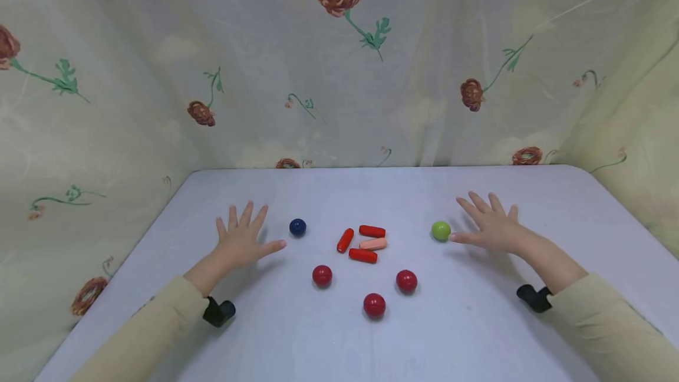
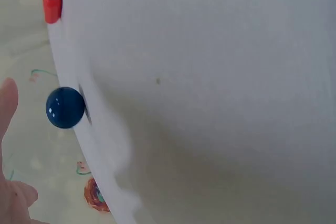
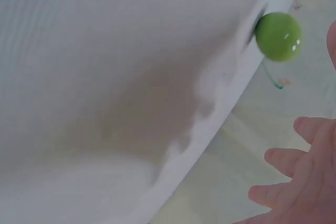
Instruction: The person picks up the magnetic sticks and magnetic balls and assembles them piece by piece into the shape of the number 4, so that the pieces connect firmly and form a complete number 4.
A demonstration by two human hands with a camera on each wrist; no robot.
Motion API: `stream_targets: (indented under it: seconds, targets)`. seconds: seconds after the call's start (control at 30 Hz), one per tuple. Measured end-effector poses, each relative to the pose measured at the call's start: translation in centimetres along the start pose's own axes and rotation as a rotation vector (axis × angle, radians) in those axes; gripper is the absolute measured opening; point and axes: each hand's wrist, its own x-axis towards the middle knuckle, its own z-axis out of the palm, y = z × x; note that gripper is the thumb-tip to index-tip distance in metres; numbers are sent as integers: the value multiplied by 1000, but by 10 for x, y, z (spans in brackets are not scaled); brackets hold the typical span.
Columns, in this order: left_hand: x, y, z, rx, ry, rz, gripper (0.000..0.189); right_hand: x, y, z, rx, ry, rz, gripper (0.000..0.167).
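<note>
My left hand [image 1: 239, 245] is held over the left part of the table, fingers spread and holding nothing. Closest to it is a dark blue ball [image 1: 297, 227], just beyond the thumb; the left wrist view shows the same blue ball [image 2: 65, 107] beside the thumb. On the right, my right hand [image 1: 494, 229] also has its fingers spread, with nothing in it. Its thumb tip comes right up to a green ball [image 1: 441, 230] in the head view. In the right wrist view the green ball [image 3: 279, 36] appears above the fingers.
Between the hands lie several red cylinders [image 1: 363, 255] and one pink cylinder [image 1: 373, 243]. Nearer to me are three red balls, one left [image 1: 322, 276], one right [image 1: 406, 282] and one in front [image 1: 374, 306]. A floral curtain [image 1: 339, 75] hangs behind the white table [image 1: 286, 335].
</note>
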Motion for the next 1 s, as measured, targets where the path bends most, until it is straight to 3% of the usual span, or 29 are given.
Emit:
stream_targets:
  seconds: [0.33,0.67,0.83,1.0]
  targets:
    - [-12,28,0,-58,59,117,85,-6,-28,-2,-35,88,-97,88]
    - [-18,63,4,-160,133,217,72,-9,-59,2,26,248,-212,62]
    - [-19,80,9,-200,146,260,62,-7,-74,8,104,235,-200,53]
    - [-18,94,14,-231,94,278,56,-4,-84,13,156,200,-236,47]
